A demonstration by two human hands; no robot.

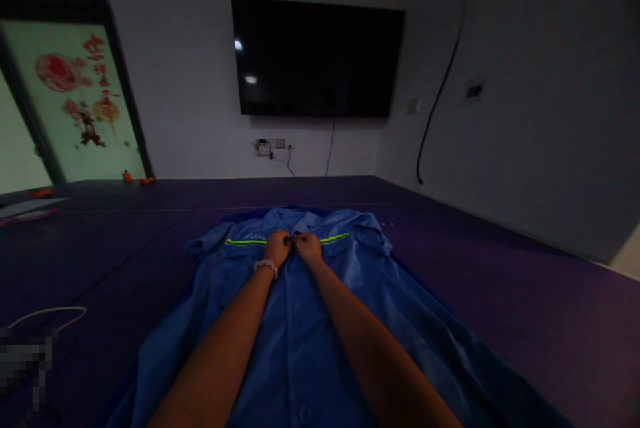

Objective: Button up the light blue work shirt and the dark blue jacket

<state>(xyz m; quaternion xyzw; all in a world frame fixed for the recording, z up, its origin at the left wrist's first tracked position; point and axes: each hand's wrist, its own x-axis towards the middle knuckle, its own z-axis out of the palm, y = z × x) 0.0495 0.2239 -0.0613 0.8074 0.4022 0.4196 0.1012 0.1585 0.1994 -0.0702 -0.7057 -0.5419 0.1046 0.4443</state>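
A blue button-up work shirt [265,348] lies spread out with its collar at the far end. A yellow-green stripe crosses its chest, and buttons show down the front placket. At chest height, my left hand [278,248] is closed on the placket edge, with a pale pink beaded or ruffled band round the wrist. Close beside it, my right hand [309,247] pinches the shirt front from the other side. Small dark bits show between the fingertips; whether they are a button or folded cloth I cannot tell.
The shirt rests on a dark purple floor or mat [500,295]. To the left lie a white cable [55,309] and a blurred-out object; small orange items [145,181] sit by the glass door. A television [320,58] hangs on the wall ahead; a black cable [447,75] hangs at right.
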